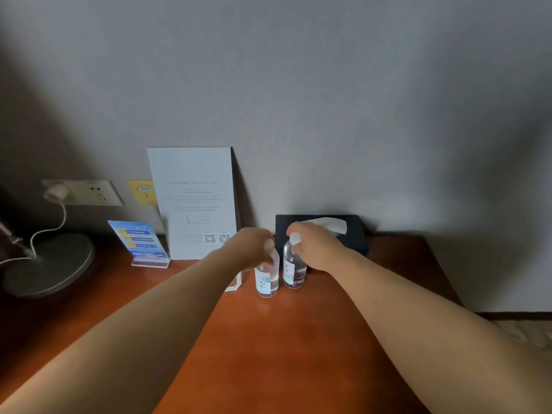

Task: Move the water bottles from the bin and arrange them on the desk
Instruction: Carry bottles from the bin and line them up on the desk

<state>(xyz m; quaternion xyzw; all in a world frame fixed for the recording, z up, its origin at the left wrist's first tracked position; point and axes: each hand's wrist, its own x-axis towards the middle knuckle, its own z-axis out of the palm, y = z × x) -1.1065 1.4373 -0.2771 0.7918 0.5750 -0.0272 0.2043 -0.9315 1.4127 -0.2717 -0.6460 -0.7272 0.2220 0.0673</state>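
Looked pretty far along to me: both bottles were already upright on the desk (298, 339), side by side toward the back, and the bin wasn't in view, so no telling if more were waiting. The desk was a reddish-brown wood top pushed against a plain grey wall (328, 100). A round lamp base (50, 264) sat far left with a cord up to a wall socket (86, 192), a white notice sheet (194, 201) leaned on the wall, a dark tissue box (355, 234) sat just behind the bottles, and a small blue sign stand (140, 242) stood beside the sheet. The left hand (248, 245) had its fingers curled around the neck of the left bottle (266, 280), and the right hand (316, 246) gripped the top of the right bottle (294, 271). What's left is probably just letting go, maybe a nudge to line them up.
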